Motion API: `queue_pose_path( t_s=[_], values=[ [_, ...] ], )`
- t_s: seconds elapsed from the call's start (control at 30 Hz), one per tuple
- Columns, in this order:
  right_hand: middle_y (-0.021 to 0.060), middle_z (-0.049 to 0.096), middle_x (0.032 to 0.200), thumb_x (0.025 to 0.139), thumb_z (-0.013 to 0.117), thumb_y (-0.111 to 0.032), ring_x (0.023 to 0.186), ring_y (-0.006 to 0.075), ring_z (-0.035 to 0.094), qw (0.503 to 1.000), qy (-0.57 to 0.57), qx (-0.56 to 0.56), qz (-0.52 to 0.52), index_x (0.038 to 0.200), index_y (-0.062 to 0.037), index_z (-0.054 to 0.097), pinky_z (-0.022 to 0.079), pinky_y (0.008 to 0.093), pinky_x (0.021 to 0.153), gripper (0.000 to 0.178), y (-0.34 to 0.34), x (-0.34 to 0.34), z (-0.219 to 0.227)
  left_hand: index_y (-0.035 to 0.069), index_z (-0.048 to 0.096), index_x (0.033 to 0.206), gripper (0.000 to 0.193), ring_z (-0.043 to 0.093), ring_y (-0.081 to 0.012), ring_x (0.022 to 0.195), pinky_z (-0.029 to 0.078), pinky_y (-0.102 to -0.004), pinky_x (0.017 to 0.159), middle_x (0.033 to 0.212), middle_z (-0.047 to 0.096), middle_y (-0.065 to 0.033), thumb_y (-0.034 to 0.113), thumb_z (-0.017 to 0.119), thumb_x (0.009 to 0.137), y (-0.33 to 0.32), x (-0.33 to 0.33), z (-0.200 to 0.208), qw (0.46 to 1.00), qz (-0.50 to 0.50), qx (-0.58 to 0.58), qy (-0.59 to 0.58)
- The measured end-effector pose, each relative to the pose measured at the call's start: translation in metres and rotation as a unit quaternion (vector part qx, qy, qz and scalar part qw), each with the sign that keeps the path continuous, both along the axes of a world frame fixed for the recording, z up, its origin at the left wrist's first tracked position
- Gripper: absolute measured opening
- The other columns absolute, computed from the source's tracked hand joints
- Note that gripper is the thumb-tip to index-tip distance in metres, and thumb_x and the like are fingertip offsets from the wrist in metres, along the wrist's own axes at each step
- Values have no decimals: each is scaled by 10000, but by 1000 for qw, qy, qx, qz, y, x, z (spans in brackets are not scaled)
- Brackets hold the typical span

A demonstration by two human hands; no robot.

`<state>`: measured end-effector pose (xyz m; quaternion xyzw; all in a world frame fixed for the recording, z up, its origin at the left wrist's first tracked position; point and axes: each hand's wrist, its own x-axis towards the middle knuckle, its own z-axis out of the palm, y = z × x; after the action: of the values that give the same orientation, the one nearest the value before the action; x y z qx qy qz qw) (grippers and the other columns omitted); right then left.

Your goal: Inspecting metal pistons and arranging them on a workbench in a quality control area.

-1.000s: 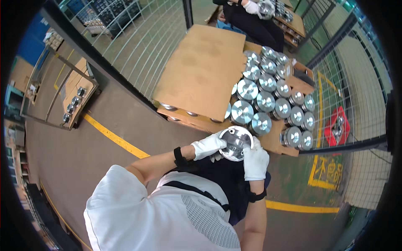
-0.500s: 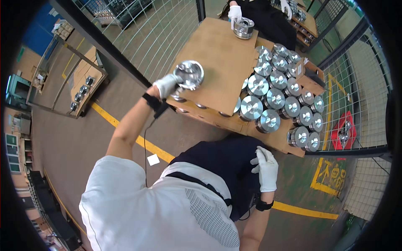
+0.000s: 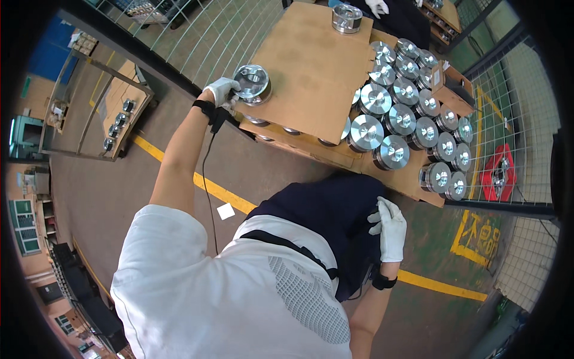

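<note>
My left hand [image 3: 223, 91], in a white glove, grips the side of a shiny metal piston [image 3: 252, 84]. That piston rests at the near left edge of a brown cardboard sheet [image 3: 305, 78], its hollow side up. Part of my fingers is hidden at the piston's rim. In front of my right thigh hangs my right hand [image 3: 392, 232], also gloved, with nothing in it and thumb and fingers apart. A second piston [image 3: 347, 19] stands at the sheet's far right corner.
Several pistons [image 3: 402, 119] stand in rows right of the sheet, flat faces up. An open cardboard box [image 3: 451, 90] sits behind them. Wire mesh fencing [image 3: 520, 119] borders the table; a red bin [image 3: 498, 173] is on the right. A co-worker's gloved hand [image 3: 378, 7] shows at the far side.
The piston in my left hand has come down from a tilt onto the sheet's left edge. The co-worker's hand has left the far piston. My right hand stays by my thigh.
</note>
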<state>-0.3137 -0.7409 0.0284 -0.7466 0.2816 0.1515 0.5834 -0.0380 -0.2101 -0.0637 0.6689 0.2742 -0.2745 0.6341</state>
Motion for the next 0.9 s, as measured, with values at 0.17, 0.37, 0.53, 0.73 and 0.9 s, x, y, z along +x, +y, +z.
queue_pose_path(
  t_s=[0.17, 0.37, 0.53, 0.73, 0.9],
  values=[
    [78, 690, 781, 977, 612, -258, 510, 98, 557, 1000, 13, -7, -19, 1227, -48, 666, 456, 239, 513, 332, -2, 2, 0, 37, 693, 858, 130, 648, -227, 589, 516, -363, 550, 661, 656, -118, 146, 635, 818, -9, 9, 2, 980, -72, 180, -48],
    [74, 692, 773, 963, 623, -260, 528, 108, 581, 1000, 26, 13, -7, 1206, -56, 681, 478, 253, 536, 323, -1, 2, -11, 74, 645, 1125, 355, 698, -373, 883, 565, -477, 741, 986, 713, -192, 328, 610, 879, -128, -7, 63, 617, -181, 704, -302],
    [67, 688, 766, 956, 635, -274, 549, 107, 588, 999, 29, 18, -12, 1190, -60, 692, 480, 255, 544, 322, -2, 2, -16, 107, 675, 870, 203, 656, -332, 708, 539, -445, 640, 814, 681, -140, 273, 672, 754, -285, -44, 27, 555, -319, 450, -622],
    [75, 683, 768, 968, 618, -254, 533, 100, 574, 999, 18, -16, -22, 1222, -34, 668, 476, 241, 518, 339, -14, -7, -3, 78, 614, 1201, 531, 590, -348, 1053, 456, -508, 933, 1070, 646, -134, 319, 741, 745, -422, -85, -23, 553, -453, 360, -600],
    [76, 685, 777, 969, 613, -248, 546, 105, 582, 999, 20, -27, -21, 1216, -28, 669, 478, 244, 517, 336, -23, -29, -6, -69, 602, 1151, 369, 569, -399, 1088, 435, -534, 990, 1080, 640, -185, 126, 591, 837, -478, -96, -60, 422, -486, 501, -578]
  ],
)
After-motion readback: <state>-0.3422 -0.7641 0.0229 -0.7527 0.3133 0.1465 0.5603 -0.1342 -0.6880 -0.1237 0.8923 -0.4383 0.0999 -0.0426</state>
